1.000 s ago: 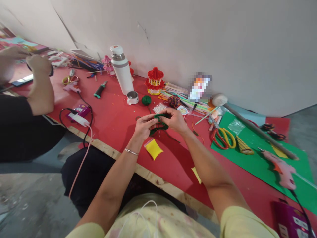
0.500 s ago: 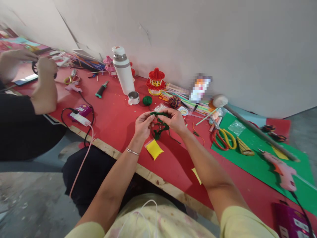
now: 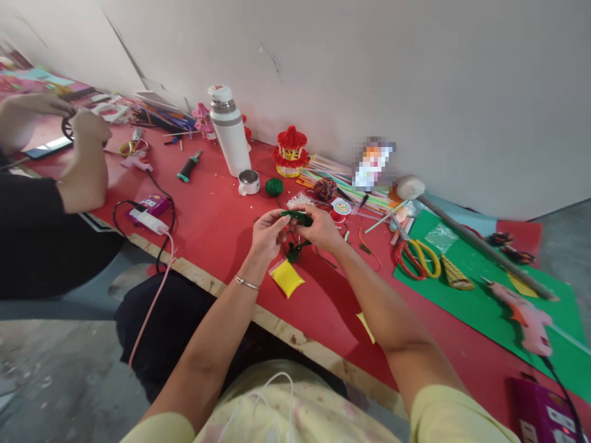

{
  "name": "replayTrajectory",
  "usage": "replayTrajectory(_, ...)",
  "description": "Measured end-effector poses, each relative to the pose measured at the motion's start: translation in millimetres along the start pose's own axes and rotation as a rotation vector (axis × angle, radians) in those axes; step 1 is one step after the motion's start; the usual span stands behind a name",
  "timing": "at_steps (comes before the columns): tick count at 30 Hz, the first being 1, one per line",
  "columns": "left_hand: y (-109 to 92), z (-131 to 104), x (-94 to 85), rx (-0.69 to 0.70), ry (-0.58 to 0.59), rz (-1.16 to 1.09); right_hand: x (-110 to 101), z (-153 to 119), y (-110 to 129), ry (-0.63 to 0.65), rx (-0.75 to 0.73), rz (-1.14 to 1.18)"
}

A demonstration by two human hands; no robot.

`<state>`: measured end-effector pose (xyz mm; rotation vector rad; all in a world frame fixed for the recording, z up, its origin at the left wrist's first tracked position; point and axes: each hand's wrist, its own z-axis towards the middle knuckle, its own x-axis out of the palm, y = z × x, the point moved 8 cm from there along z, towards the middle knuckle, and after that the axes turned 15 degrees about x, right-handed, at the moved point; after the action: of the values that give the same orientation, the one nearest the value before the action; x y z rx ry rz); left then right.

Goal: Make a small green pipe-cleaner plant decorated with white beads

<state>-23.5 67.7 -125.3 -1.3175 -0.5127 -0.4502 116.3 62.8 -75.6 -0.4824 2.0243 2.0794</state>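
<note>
Near the middle of the red table [image 3: 207,215], my left hand [image 3: 268,232] pinches the left end of a dark green yarn piece [image 3: 300,218]. My right hand [image 3: 323,227] is closed on the same piece from the right, its fingers partly hiding it. More green yarn hangs below, between the hands, with a small pale bit in it too small to make out. Just beneath lies a yellow packet [image 3: 288,279]. Beyond my hands are a green yarn ball [image 3: 274,187], a bag of white beads [image 3: 300,200] and a red thread spool [image 3: 340,209].
A white flask [image 3: 231,138] and metal cup [image 3: 249,181] stand behind. To the right are scissors [image 3: 418,258], a mallet [image 3: 480,237] and a pink glue gun [image 3: 521,314] on green sheeting. At left, another person's hands [image 3: 87,126] hold a black ring. A cable hangs off the front edge.
My right hand has shifted slightly left, with its fingers curled more over the green piece. The hanging yarn looks more bunched, and more of the red spool shows.
</note>
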Motion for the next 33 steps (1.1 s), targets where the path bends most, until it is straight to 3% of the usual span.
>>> replayTrajectory(7, -4.7, 3.5, -0.4, 0.127, -0.028, -0.006, -4.3, 1.8, 1.0, 0.074, -0.01, -0.004)
replayTrajectory(12, -9.0, 2.9, -3.6, 0.226, -0.075, 0.071, -9.1, 0.7, 0.4, -0.014, 0.014, 0.049)
replayTrajectory(22, -13.5, -3.9, -9.0, 0.374, -0.189, 0.134, 5.4, -15.0, 7.4, -0.077, 0.066, 0.264)
replayTrajectory(30, -17.8, -7.0, -4.6, 0.391, -0.172, 0.179, 3.9, -15.0, 3.5, -0.104, 0.1, 0.329)
replayTrajectory(33, -18.4, -6.0, -3.0, 0.381, -0.156, 0.138, 6.6, -12.9, 2.1, -0.061, 0.089, 0.349)
